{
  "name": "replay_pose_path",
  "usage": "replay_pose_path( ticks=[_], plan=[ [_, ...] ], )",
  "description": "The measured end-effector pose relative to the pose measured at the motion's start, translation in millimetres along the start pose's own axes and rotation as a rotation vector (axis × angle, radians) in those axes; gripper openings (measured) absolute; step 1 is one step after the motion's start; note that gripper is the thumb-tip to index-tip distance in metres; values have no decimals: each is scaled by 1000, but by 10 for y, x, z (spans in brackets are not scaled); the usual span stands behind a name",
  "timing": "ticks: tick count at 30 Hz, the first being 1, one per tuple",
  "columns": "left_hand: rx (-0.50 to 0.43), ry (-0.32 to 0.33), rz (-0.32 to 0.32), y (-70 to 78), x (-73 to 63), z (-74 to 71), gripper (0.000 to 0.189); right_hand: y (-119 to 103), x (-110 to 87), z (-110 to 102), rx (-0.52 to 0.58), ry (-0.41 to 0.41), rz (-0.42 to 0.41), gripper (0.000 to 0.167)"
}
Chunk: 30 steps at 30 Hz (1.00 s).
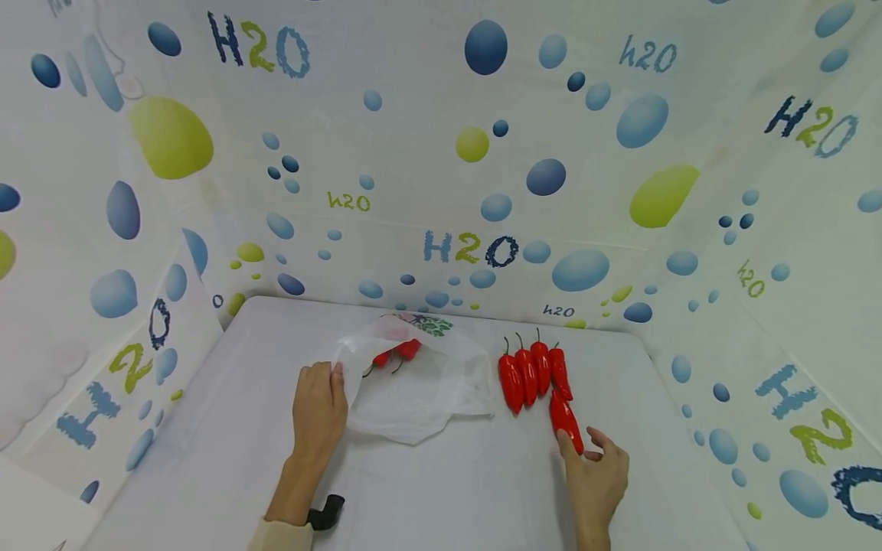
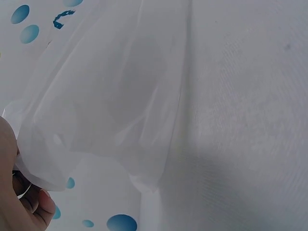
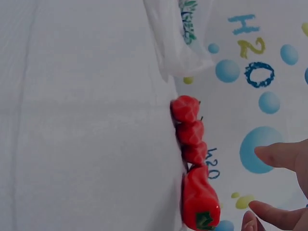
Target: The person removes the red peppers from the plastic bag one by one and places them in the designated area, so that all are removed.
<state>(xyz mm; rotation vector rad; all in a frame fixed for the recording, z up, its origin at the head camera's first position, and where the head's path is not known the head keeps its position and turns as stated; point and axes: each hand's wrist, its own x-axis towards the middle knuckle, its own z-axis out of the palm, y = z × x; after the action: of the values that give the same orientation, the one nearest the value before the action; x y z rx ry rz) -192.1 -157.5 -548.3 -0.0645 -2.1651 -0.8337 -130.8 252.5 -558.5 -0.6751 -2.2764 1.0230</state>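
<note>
A thin white plastic bag (image 1: 420, 409) lies on its side with its mouth toward me; two red peppers (image 1: 409, 350) with dark stems show inside. My left hand (image 1: 320, 409) pinches the left edge of that mouth and lifts it; the left wrist view has the film (image 2: 106, 106) hanging from the fingers. To the bag's right, several red chili peppers (image 1: 528, 375) lie side by side. A nearer red pepper (image 1: 563, 417) lies just below this row. Over its near end is my right hand (image 1: 598, 478), thumb and fingers spread, not closed round the pepper (image 3: 199, 199).
The white table (image 1: 441, 490) ends at a back wall covered with printed sheeting (image 1: 413, 153), dotted with bubbles and H2O lettering. Similar sheeting stands at both sides. A black object (image 1: 328, 511) sits beside the left wrist.
</note>
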Motion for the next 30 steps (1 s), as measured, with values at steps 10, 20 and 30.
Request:
replay_pose_path(
  ticks=[10,20,30],
  plan=[
    [13,-22,-30,-22,-10,-14,20,-357,8,89,133,-68,-204,39],
    [5,-20,-43,-42,-10,2,20,-787,-19,434,239,-318,-319,34],
    [9,-9,-37,-41,3,-11,20,-1105,-134,840,290,-517,-358,29]
  ],
)
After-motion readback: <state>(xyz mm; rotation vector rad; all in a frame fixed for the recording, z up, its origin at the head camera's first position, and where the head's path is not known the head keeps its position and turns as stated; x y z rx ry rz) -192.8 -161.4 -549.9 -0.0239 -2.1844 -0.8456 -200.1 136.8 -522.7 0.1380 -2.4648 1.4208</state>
